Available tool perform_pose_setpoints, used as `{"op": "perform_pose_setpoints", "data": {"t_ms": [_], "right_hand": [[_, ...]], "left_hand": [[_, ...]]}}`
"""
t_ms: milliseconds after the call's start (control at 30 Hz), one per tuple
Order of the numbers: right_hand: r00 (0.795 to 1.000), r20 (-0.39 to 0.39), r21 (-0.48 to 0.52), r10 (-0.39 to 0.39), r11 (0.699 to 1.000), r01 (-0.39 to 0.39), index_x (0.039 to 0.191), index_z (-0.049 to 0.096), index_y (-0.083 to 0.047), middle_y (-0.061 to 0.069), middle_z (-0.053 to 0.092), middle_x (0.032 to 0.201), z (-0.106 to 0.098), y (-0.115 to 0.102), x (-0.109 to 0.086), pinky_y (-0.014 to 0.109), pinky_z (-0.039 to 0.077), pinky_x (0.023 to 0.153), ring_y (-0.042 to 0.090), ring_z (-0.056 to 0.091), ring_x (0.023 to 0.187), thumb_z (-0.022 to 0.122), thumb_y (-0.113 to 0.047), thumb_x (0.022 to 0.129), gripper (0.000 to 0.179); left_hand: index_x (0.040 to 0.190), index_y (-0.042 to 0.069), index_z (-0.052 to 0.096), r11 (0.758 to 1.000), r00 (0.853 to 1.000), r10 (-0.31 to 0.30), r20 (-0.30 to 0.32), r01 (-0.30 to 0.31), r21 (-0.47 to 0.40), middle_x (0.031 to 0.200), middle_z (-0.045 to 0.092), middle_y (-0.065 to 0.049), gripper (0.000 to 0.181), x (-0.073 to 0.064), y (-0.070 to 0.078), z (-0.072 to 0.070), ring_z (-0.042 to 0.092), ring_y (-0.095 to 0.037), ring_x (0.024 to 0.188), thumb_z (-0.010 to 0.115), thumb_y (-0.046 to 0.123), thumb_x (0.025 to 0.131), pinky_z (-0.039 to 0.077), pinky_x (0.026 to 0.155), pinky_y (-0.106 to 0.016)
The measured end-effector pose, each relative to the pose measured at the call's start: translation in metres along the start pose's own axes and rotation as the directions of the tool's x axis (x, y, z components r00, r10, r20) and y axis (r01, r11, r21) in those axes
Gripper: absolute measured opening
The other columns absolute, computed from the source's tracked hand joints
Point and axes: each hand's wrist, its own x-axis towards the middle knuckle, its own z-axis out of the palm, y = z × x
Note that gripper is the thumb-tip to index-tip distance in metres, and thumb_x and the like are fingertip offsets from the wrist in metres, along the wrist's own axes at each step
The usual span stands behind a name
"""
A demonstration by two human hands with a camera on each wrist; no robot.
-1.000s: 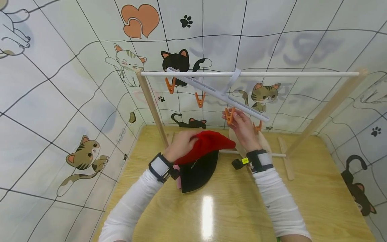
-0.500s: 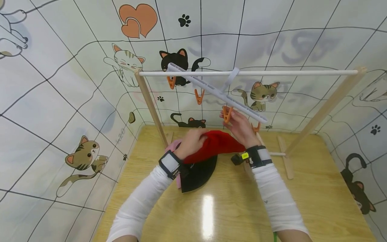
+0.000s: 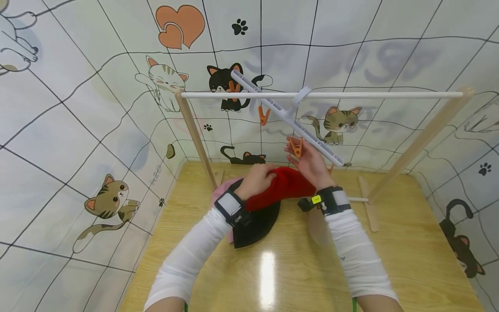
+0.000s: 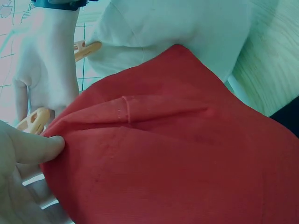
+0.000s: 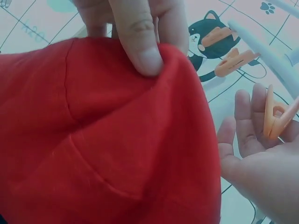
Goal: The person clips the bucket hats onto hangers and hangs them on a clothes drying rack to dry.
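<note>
My left hand (image 3: pixel 255 180) pinches the edge of a folded red cloth hat (image 3: pixel 288 182), thumb on the near side; the hat's seams show in the right wrist view. My right hand (image 3: pixel 315 168) is raised under a pale plastic hanger (image 3: pixel 286 115), fingers spread behind an orange clip (image 3: pixel 297 148) that lies in front of them. The hanger hooks over a white rod (image 3: pixel 370 95) and slants, its left end farther back. A beige cloth hat (image 4: pixel 187 28) hangs near the right end, mostly hidden by my right arm in the head view.
Behind the red hat lie a black fan-shaped cloth piece (image 3: pixel 259 227) and a pink one (image 3: pixel 221 190) on the wooden table (image 3: pixel 288 268). Wooden posts (image 3: pixel 422 143) hold the rod. Another orange clip (image 3: pixel 264 115) hangs on the hanger. A cat-printed wall covering (image 3: pixel 273 26) surrounds the table.
The hanger has turned, its left end swinging back and right end forward. My left hand has carried the red hat to the right, closer to my right hand.
</note>
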Motion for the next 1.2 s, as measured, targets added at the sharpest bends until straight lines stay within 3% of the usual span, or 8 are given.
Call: {"op": "perform_pose_setpoints", "data": {"t_ms": [367, 633, 900, 1067, 1200], "right_hand": [[0.995, 0.073, 0.073, -0.065, 0.996, 0.060, 0.113, 0.066, -0.007, 0.009, 0.061, 0.113, -0.001, -0.002, -0.002, 0.034, 0.039, 0.094, 0.024, 0.053, 0.107, 0.038, -0.010, 0.104, 0.030], [0.986, 0.107, 0.071, -0.131, 0.990, 0.124, 0.110, 0.069, -0.009, 0.007, 0.067, 0.107, -0.002, -0.003, 0.002, 0.036, 0.028, 0.097, 0.024, 0.054, 0.111, 0.035, -0.003, 0.103, 0.035], [0.988, 0.062, 0.041, -0.142, 0.989, 0.140, 0.105, 0.071, -0.009, 0.008, 0.069, 0.102, -0.001, -0.004, 0.004, 0.042, 0.018, 0.105, 0.026, 0.054, 0.112, 0.040, 0.000, 0.101, 0.033], [0.991, 0.022, 0.018, -0.135, 0.991, 0.135, 0.103, 0.073, -0.012, 0.004, 0.070, 0.103, -0.001, -0.005, 0.004, 0.042, 0.010, 0.109, 0.024, 0.051, 0.115, 0.043, 0.001, 0.100, 0.032], [0.990, 0.013, 0.001, -0.139, 0.990, 0.139, 0.102, 0.073, -0.011, 0.003, 0.070, 0.103, -0.001, -0.006, 0.002, 0.043, 0.006, 0.108, 0.023, 0.050, 0.114, 0.045, 0.001, 0.099, 0.031]], "left_hand": [[0.106, 0.004, 0.070, 0.992, 0.995, -0.099, 0.008, 0.098, 0.083, 0.089, 0.069, -0.007, 0.019, 0.017, 0.013, 0.010, 0.059, -0.018, 0.074, 0.055, 0.013, 0.098, 0.048, 0.067, -0.027], [0.101, 0.005, 0.070, 0.984, 0.990, -0.141, -0.009, 0.141, 0.105, 0.084, 0.066, -0.006, 0.018, 0.024, 0.020, 0.010, 0.058, -0.019, 0.073, 0.054, 0.014, 0.098, 0.048, 0.065, -0.028], [0.101, 0.007, 0.069, 0.959, 0.972, -0.231, -0.036, 0.233, 0.160, 0.077, 0.062, -0.003, 0.020, 0.035, 0.027, 0.009, 0.057, -0.018, 0.068, 0.053, 0.019, 0.099, 0.045, 0.056, -0.029], [0.104, 0.009, 0.070, 0.955, 0.971, -0.234, -0.044, 0.238, 0.175, 0.086, 0.067, -0.004, 0.023, 0.041, 0.032, 0.009, 0.062, -0.020, 0.077, 0.051, 0.020, 0.100, 0.048, 0.063, -0.032], [0.102, 0.009, 0.069, 0.958, 0.970, -0.238, -0.057, 0.244, 0.151, 0.080, 0.063, -0.003, 0.022, 0.045, 0.035, 0.010, 0.060, -0.020, 0.073, 0.050, 0.021, 0.101, 0.046, 0.060, -0.031]]}}
